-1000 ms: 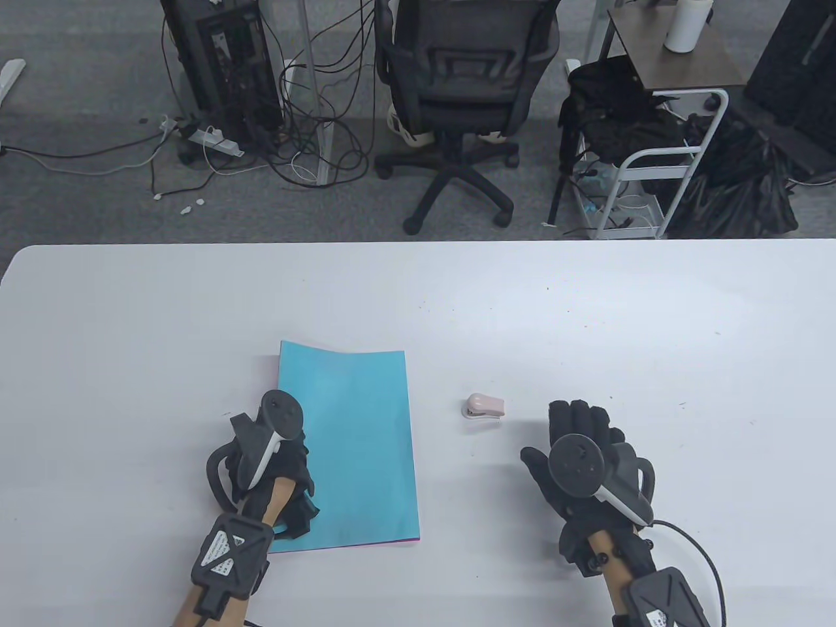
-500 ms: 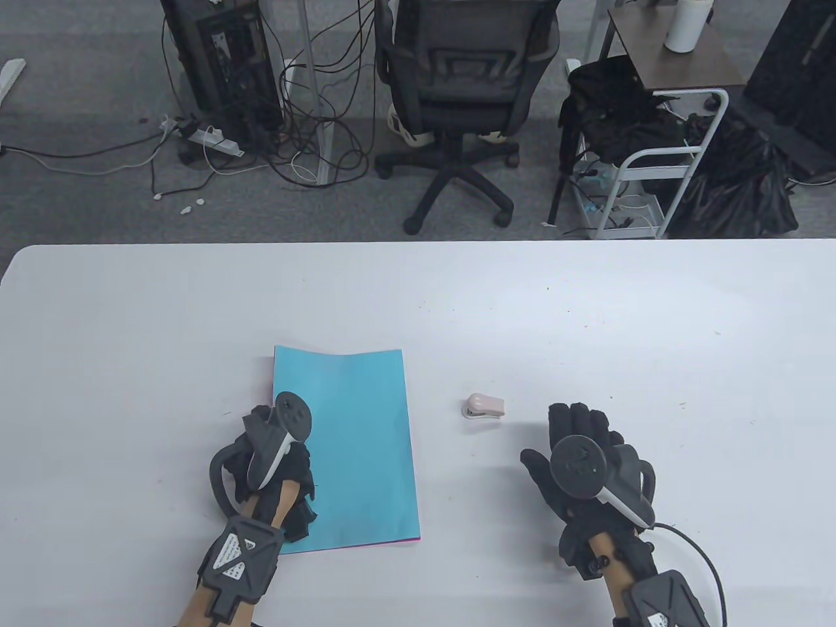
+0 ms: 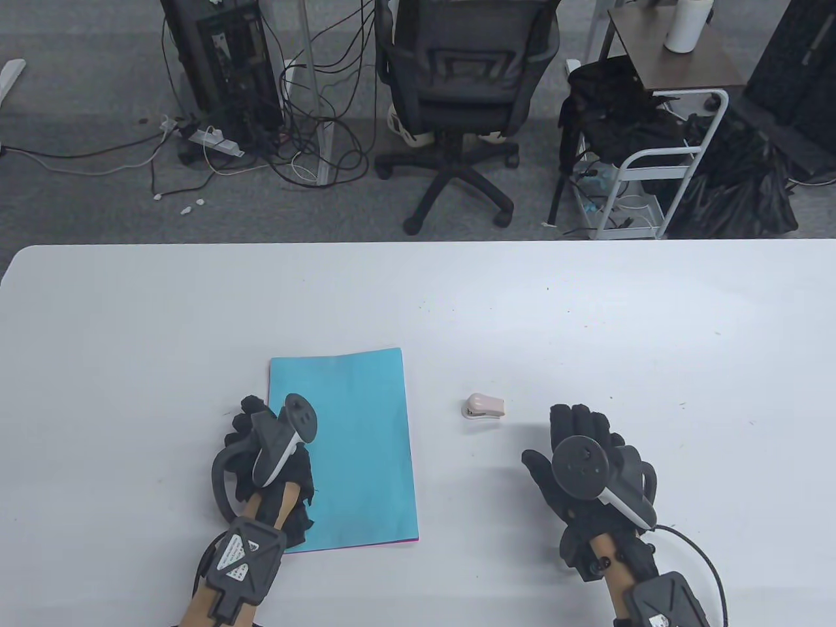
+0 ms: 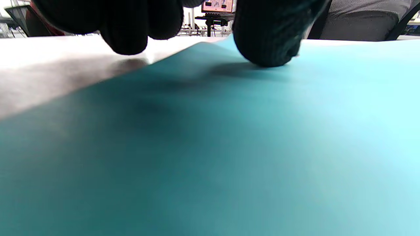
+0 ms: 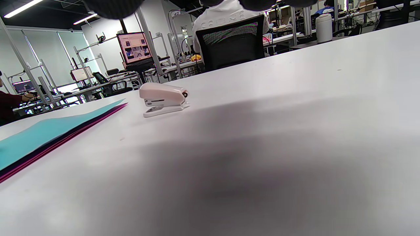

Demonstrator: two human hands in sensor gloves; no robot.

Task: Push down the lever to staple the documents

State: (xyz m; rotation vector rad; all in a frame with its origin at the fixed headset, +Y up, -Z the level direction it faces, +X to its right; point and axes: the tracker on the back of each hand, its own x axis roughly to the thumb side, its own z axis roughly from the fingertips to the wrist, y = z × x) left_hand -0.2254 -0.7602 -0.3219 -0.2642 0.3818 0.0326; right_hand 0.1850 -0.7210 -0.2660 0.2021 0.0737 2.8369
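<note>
A stack of paper with a light blue top sheet point(image 3: 356, 444) and a pink sheet beneath lies flat on the white table point(image 3: 588, 313). My left hand point(image 3: 261, 444) rests on its left edge; in the left wrist view a thumb point(image 4: 265, 39) presses on the blue sheet point(image 4: 229, 147) while the other fingertips point(image 4: 124, 29) hover over the table beside it. A small pink stapler point(image 3: 484, 406) stands to the right of the paper, also in the right wrist view point(image 5: 163, 98). My right hand point(image 3: 575, 450) lies flat and empty, fingers spread, just below and right of the stapler.
An office chair point(image 3: 457, 98), a computer tower with cables point(image 3: 222, 72) and a white cart point(image 3: 653, 163) stand on the floor beyond the table's far edge.
The paper's raised top left corner has come down flat. My left hand has shifted slightly up and right along the paper's left edge. The right hand and stapler have not moved.
</note>
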